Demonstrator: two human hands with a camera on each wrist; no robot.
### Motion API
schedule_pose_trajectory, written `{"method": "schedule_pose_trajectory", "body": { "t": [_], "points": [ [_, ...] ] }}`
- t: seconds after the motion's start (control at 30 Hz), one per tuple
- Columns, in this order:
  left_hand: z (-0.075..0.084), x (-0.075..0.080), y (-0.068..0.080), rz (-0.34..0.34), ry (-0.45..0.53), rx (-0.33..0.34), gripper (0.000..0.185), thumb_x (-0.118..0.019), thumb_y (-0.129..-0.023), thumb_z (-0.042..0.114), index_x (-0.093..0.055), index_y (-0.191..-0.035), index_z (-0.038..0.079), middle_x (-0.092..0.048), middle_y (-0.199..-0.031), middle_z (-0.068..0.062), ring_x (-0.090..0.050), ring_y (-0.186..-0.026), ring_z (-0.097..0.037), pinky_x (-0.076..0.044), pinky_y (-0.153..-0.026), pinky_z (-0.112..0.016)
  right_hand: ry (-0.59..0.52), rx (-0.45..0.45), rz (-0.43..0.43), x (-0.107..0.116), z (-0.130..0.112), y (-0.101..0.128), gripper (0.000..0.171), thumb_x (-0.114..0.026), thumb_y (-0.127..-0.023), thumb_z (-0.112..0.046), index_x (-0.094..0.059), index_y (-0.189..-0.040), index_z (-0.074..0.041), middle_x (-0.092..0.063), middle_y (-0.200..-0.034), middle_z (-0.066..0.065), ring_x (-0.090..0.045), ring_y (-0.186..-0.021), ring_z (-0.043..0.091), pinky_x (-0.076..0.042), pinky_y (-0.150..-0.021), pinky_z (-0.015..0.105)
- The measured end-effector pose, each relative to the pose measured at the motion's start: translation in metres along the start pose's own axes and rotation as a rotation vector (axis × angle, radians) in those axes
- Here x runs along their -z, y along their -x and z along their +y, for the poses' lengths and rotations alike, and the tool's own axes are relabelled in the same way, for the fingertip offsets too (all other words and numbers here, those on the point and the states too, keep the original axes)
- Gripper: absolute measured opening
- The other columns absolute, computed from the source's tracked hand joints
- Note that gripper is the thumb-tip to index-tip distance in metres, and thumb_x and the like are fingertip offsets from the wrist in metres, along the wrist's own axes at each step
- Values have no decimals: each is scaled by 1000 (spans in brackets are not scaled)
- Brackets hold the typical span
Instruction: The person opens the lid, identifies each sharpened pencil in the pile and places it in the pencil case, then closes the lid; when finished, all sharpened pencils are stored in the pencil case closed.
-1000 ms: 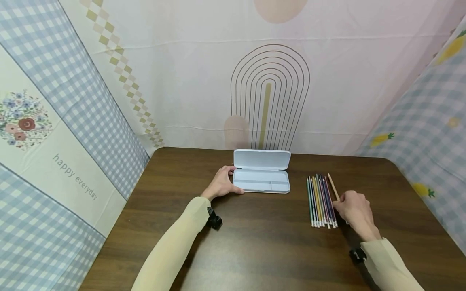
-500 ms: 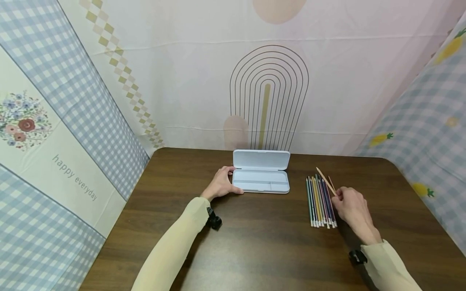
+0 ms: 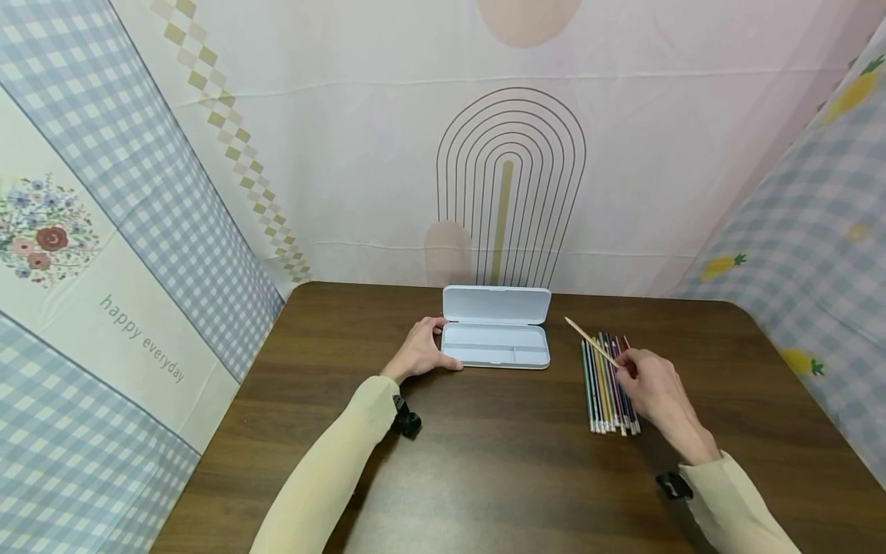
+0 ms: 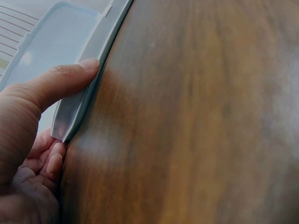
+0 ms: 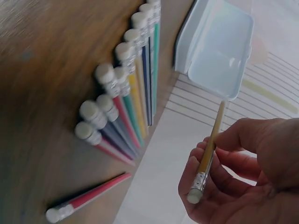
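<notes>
Between your right hand (image 3: pixel 654 388) and the open pale-blue plastic pencil case (image 3: pixel 495 346) lies a bare strip of dark wooden table (image 3: pixel 512 454), so you can pass there. The row of coloured pencils (image 3: pixel 609 385) lies under that hand; your left hand (image 3: pixel 418 350) blocks the case's left end.

Table (image 3: pixel 498 462): dark wood-grain top, smooth, slight sheen. Pencil case (image 3: pixel 495 328): pale blue plastic, smooth, matt-satin. Coloured pencils (image 3: pixel 609 385): painted wood, glossy, metal ferrules, white rubber ends. Held pencil (image 5: pixel 209 151): tan, lacquered. Backdrop (image 3: pixel 388 154): printed cloth, matt, creased.
</notes>
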State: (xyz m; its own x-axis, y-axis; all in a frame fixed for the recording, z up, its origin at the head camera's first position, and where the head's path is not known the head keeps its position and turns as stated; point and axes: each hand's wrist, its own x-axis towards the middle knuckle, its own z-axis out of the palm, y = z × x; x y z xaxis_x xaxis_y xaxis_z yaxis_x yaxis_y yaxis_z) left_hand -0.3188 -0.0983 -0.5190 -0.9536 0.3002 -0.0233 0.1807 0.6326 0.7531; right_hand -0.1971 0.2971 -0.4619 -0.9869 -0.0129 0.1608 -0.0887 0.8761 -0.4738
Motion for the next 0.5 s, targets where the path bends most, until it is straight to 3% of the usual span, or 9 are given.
{"method": "schedule_pose_trajectory", "body": {
  "t": [0.3,0.5],
  "points": [
    [0,0,1,0,1,7,97,-102,-73,27,-54,-155,4,-60,-146,-18,-53,-138,-34,-47,-121,-48,-31,108,-51,-6,-18,-15,11,-66,-102,-2,-74,-107,5,-68,-95,16,-56,-79,22,-44,-66,29],
    [0,0,-1,1,3,-1,97,-102,-73,27,-54,-155,3,-61,-145,-19,-54,-138,-34,-47,-121,-49,-6,228,-66,-18,-32,-34,9,-69,-101,0,-75,-106,4,-71,-100,17,-58,-81,22,-49,-73,35]
  ]
}}
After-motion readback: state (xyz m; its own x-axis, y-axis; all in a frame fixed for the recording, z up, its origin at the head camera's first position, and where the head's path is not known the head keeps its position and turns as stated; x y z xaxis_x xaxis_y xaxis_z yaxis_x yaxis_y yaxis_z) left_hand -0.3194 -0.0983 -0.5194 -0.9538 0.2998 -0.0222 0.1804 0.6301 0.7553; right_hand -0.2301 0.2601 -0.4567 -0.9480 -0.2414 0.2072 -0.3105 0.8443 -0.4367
